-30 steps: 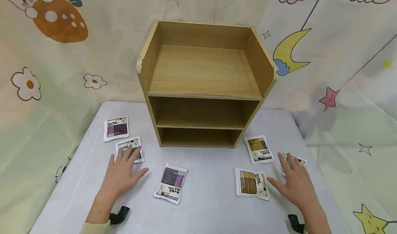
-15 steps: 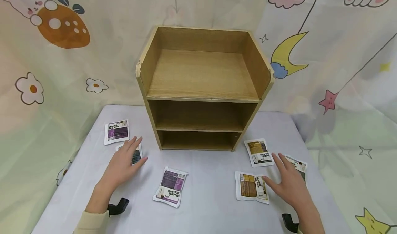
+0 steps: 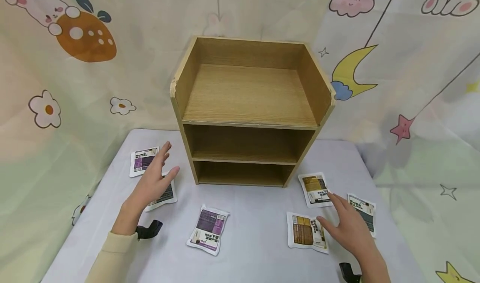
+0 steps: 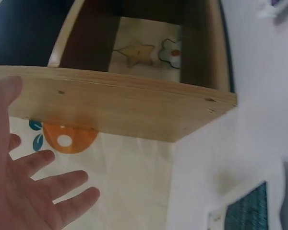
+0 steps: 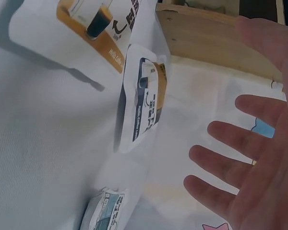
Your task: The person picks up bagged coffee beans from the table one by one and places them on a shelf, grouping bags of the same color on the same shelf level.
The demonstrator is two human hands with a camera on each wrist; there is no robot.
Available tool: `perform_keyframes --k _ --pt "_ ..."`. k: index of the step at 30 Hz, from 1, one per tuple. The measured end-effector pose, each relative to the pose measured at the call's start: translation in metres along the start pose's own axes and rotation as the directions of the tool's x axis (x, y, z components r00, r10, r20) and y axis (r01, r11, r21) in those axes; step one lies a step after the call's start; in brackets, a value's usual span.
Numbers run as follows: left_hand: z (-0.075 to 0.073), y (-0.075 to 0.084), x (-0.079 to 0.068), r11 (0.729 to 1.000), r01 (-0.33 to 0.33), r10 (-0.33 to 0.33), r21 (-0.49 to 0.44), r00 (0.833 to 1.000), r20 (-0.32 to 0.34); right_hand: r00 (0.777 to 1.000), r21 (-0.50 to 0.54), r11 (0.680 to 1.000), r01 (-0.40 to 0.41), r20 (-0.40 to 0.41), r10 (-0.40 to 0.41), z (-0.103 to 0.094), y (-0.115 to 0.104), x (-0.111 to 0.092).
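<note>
White packets (image 3: pixel 208 229) lie on the bench (image 3: pixel 255 249), apparently none in the dim shelf (image 3: pixel 249 93); your left grip (image 3: pixel 153 183) and right grip (image 3: pixel 348 228) spread, holding nothing.

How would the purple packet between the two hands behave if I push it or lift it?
The purple packet is probably flexible, as its edges look wavy. Pushed, it would likely slide rather than roll, since it lies flat on the white table. It may be light, being small compared with the wooden shelf, though its contents are hidden.
</note>
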State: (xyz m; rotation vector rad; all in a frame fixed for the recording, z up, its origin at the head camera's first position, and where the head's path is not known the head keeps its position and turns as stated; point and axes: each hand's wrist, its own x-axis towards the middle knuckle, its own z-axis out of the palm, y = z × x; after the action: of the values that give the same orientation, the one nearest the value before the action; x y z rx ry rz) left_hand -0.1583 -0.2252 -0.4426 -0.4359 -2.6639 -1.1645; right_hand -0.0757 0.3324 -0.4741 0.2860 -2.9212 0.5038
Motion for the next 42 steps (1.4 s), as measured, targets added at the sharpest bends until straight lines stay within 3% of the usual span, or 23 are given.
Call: perform_keyframes --k 3,6,10,15,18,22,26,33,38,42 --pt "-0.003 0.008 0.015 0.987 -0.051 0.048 -0.153 0.999 -0.021 1.0 0.002 1.0 -0.02 0.023 0.02 0.001 0.0 -0.003" --pt "-0.009 0.026 0.027 0.962 -0.085 0.079 -0.259 0.996 -0.034 0.996 0.008 0.999 -0.053 0.067 0.052 0.001 -0.002 -0.007" --pt "-0.019 0.05 0.039 0.934 -0.122 0.108 -0.335 0.992 -0.058 0.989 0.009 0.996 -0.088 0.118 0.087 0.003 -0.003 -0.012" --pt "-0.022 0.05 0.063 0.906 -0.163 0.133 -0.392 0.986 -0.101 0.982 0.0 0.993 -0.12 0.15 0.119 0.006 -0.004 -0.014" --pt "-0.023 0.051 0.078 0.889 -0.195 0.168 -0.413 0.981 -0.102 0.976 -0.006 0.991 -0.135 0.171 0.134 0.007 -0.003 -0.018" --pt "-0.028 0.064 0.094 0.86 -0.248 0.225 -0.446 0.969 -0.105 0.978 0.005 0.992 -0.124 0.17 0.121 0.009 0.0 -0.017" --pt "-0.035 0.077 0.104 0.836 -0.287 0.247 -0.468 0.958 -0.148 0.982 0.037 0.994 -0.105 0.162 0.098 0.01 0.0 -0.01" --pt "-0.037 0.085 0.113 0.852 -0.3 0.248 -0.428 0.953 -0.174 0.97 0.089 0.988 -0.13 0.216 0.108 0.014 0.002 -0.012" --pt "-0.041 0.089 0.122 0.827 -0.35 0.272 -0.44 0.934 -0.232 0.965 0.156 0.978 -0.141 0.243 0.101 0.021 0.004 -0.017" --pt "-0.043 0.089 0.124 0.81 -0.389 0.305 -0.438 0.918 -0.253 0.965 0.147 0.98 -0.137 0.244 0.098 0.032 0.005 -0.022"
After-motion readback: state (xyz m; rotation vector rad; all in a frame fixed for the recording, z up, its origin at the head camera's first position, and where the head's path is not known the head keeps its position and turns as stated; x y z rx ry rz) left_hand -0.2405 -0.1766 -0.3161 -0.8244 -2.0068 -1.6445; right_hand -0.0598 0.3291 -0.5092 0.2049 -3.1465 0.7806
